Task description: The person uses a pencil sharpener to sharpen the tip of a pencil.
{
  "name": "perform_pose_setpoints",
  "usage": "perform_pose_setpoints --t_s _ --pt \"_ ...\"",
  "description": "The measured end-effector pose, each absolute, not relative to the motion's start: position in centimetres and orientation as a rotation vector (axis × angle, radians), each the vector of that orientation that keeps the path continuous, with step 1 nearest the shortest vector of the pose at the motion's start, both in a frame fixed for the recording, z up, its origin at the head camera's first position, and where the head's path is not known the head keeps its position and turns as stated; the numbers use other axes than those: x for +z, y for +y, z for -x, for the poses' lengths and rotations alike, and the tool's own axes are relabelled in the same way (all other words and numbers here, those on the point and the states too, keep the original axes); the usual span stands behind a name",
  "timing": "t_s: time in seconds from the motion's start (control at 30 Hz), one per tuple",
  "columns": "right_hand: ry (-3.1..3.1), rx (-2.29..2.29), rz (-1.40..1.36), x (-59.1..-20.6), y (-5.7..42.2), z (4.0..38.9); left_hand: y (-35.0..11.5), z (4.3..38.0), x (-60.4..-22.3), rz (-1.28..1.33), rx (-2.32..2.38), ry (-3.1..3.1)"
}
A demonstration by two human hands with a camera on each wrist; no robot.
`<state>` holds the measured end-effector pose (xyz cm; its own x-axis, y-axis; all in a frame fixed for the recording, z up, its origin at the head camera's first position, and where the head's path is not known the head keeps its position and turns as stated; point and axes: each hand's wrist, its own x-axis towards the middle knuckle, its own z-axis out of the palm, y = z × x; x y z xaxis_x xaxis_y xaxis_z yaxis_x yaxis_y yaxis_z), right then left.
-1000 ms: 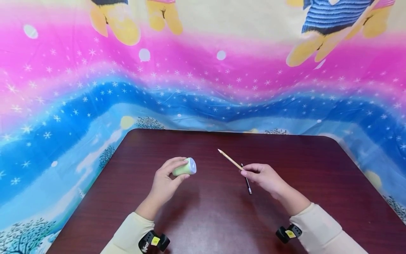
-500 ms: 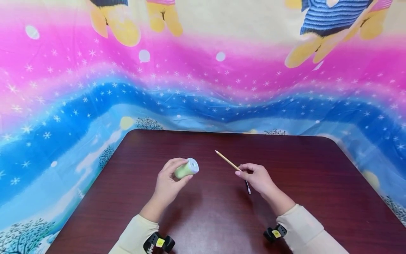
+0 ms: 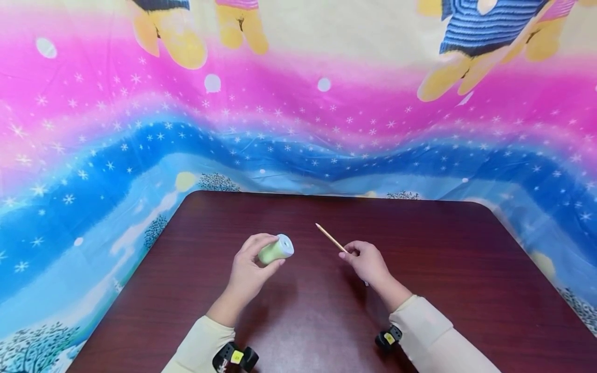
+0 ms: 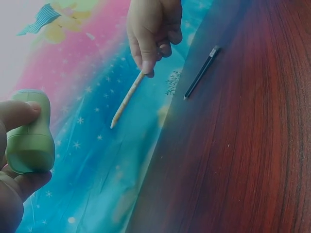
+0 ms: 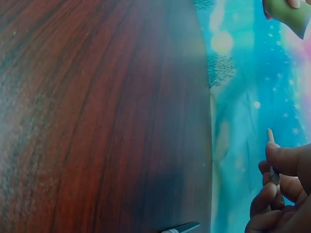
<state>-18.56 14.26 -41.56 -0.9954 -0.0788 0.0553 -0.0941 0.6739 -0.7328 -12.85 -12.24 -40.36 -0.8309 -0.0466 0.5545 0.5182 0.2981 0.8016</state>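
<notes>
My left hand [image 3: 247, 269] grips a light green pencil sharpener [image 3: 274, 252] between thumb and fingers, above the table. Its white end, with a small hole, faces right. In the left wrist view, the sharpener [image 4: 31, 133] shows its rounded green body. My right hand [image 3: 370, 264] pinches a yellow pencil [image 3: 330, 237] near its rear, with the tip pointing up-left. Tip and sharpener are apart. Below the right hand a dark pencil [image 4: 201, 73] lies on the table; in the head view that hand hides most of it.
The dark reddish-brown wooden table [image 3: 303, 326] has rounded far corners. Behind it hangs a pink and blue cloth [image 3: 298, 124] printed with snowflakes, reaching along the table's sides. A black camera sits on each wrist.
My right hand has moved left with the yellow pencil, nearer the sharpener, and now covers most of the dark pencil. The left hand has shifted slightly right, turning the sharpener's white end more into view.
</notes>
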Motion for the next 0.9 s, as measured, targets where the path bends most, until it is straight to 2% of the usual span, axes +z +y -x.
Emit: perform_pose_setpoints --t_s 0.4,0.9 --pt "-2.968 1.003 -0.202 -42.1 13.2 19.5 -11.9 13.0 -40.6 0.464 -1.539 -2.084" --pt "-3.135 0.789 -0.095 -42.1 12.4 20.1 -11.6 13.0 -40.4 0.47 -1.481 -2.122"
